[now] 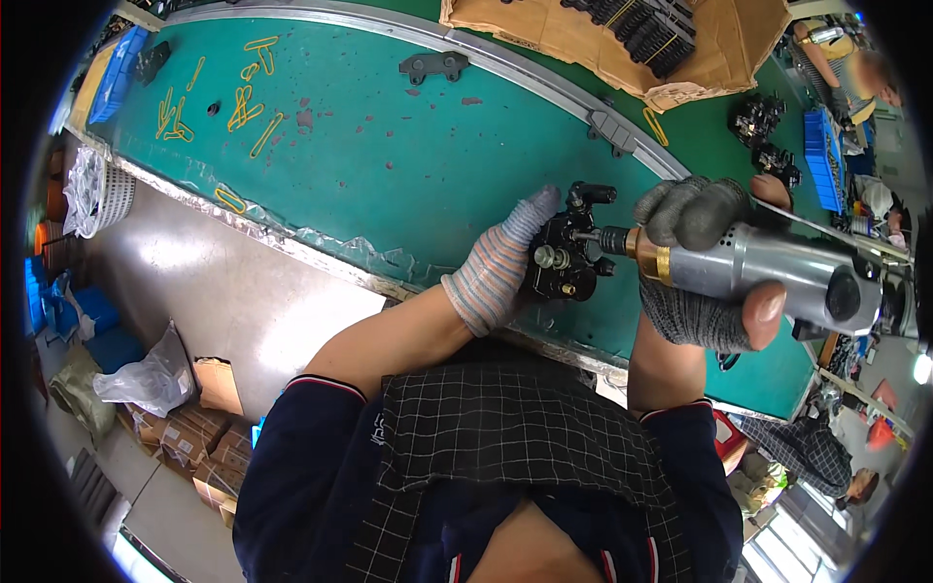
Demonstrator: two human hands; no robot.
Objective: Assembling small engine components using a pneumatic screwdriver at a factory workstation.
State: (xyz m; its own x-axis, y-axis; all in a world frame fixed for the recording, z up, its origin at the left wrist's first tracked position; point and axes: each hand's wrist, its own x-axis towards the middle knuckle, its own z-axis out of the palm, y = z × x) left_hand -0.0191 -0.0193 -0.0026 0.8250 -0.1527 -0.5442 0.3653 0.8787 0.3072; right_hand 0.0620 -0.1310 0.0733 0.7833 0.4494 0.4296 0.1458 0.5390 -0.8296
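My left hand (505,257), in a striped knit glove, is closed around a black brake caliper (561,277) with metal fittings and holds it just above the green bench. In a dark grey glove with bare fingertips, my right hand (695,262) grips a silver air screwdriver (777,272). The tool lies sideways, its brass-coloured collar and black nose pointing left. Its tip meets the caliper near a bolt; whether it is seated there cannot be made out. My left fingers are partly hidden behind the caliper.
Yellow rubber bands (243,112) lie scattered on the bench's left. A metal rail (525,73) crosses the far side, with black brackets (434,66) on it. Beyond stands a cardboard box (724,58) of black parts. More black assemblies (758,121) and a blue bin (822,160) are at right, near another person.
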